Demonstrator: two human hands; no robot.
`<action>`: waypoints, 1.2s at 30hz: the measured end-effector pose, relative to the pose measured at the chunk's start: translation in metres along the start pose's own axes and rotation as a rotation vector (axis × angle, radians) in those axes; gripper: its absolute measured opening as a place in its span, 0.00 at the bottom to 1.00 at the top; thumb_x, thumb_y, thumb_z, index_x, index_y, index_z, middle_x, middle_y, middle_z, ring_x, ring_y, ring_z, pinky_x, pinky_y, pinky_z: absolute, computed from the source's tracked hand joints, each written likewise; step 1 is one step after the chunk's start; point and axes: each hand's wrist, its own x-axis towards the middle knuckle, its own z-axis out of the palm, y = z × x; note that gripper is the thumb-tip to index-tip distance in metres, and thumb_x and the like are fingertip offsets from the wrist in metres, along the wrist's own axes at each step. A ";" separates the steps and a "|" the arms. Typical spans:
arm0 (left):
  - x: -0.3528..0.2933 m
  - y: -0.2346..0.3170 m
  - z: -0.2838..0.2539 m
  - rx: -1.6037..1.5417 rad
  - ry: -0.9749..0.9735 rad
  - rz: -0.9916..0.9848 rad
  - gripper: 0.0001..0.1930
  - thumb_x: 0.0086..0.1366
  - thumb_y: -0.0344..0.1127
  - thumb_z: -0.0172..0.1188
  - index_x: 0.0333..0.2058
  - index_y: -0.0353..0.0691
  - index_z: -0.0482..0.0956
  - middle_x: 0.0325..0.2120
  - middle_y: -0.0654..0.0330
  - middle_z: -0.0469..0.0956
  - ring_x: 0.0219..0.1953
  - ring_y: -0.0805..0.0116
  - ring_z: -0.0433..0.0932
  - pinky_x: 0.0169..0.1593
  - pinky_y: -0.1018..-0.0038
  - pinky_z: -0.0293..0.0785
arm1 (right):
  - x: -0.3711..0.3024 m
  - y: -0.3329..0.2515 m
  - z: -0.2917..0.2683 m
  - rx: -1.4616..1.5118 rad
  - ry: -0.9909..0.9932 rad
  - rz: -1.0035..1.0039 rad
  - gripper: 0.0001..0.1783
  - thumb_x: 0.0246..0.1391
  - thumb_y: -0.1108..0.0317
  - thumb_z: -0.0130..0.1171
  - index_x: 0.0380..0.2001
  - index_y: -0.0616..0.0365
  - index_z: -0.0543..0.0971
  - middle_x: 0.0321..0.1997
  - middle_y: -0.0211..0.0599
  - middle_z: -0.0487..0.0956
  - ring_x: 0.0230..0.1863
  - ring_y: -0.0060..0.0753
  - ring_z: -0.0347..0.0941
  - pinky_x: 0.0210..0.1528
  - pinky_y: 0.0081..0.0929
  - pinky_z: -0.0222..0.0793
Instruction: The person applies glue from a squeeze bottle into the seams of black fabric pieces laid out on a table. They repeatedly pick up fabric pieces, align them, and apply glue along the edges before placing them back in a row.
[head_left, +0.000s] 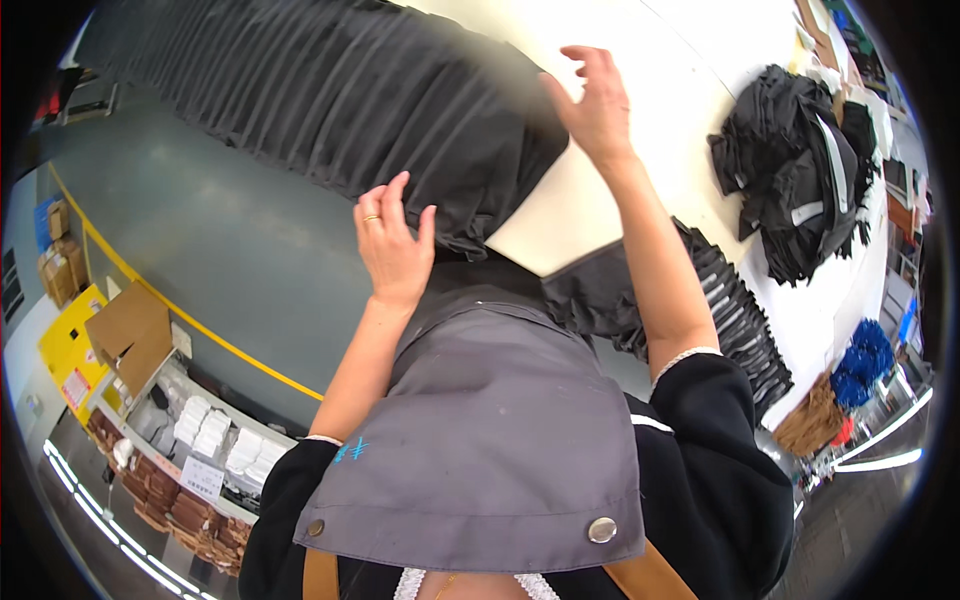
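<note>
A long row of black folded garments (pixel 330 100), overlapping one another, runs from the upper left to the middle of the table. My left hand (pixel 393 245) is at the near edge of this row, its fingers apart and nothing in them; whether it touches the cloth I cannot tell. Over the pale table top, beside the right end of the row, my right hand (pixel 597 108) is raised with fingers spread and holds nothing. Under my right forearm lies a second row of black folded pieces (pixel 735 310).
The pale table (pixel 680 110) reaches to the far side. A loose heap of black garments (pixel 790 170) lies at the right. Blue bundles (pixel 862 363) and brown ones (pixel 812 418) are farther right. On the left stand a cardboard box (pixel 130 335) and a rack with white stacks (pixel 203 428).
</note>
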 end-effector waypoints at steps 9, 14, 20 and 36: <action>-0.024 0.058 0.025 -0.582 -0.719 0.134 0.10 0.59 0.34 0.64 0.36 0.36 0.77 0.30 0.55 0.78 0.34 0.56 0.78 0.40 0.64 0.74 | -0.117 0.054 -0.195 -0.380 -0.610 0.601 0.19 0.51 0.53 0.65 0.34 0.59 0.79 0.28 0.37 0.81 0.30 0.40 0.78 0.36 0.34 0.71; -0.037 0.090 0.066 -0.497 -0.930 0.271 0.23 0.60 0.39 0.65 0.51 0.35 0.71 0.44 0.50 0.74 0.47 0.51 0.74 0.51 0.60 0.70 | -0.154 0.072 -0.169 -0.453 -0.483 0.650 0.24 0.53 0.48 0.64 0.41 0.59 0.80 0.35 0.41 0.81 0.38 0.34 0.78 0.42 0.31 0.71; -0.029 0.098 0.080 -0.506 -0.896 0.243 0.19 0.57 0.39 0.67 0.43 0.34 0.76 0.35 0.50 0.77 0.42 0.52 0.76 0.46 0.62 0.71 | -0.135 0.061 -0.191 1.108 0.022 0.916 0.08 0.63 0.67 0.57 0.40 0.59 0.80 0.36 0.23 0.80 0.36 0.14 0.74 0.40 0.15 0.70; -0.029 0.015 -0.015 -0.194 -0.125 -0.071 0.09 0.59 0.34 0.66 0.29 0.35 0.77 0.25 0.56 0.76 0.23 0.61 0.77 0.27 0.68 0.72 | -0.008 -0.010 -0.009 0.280 -0.016 0.167 0.10 0.53 0.63 0.66 0.33 0.59 0.81 0.31 0.38 0.82 0.33 0.35 0.78 0.39 0.28 0.72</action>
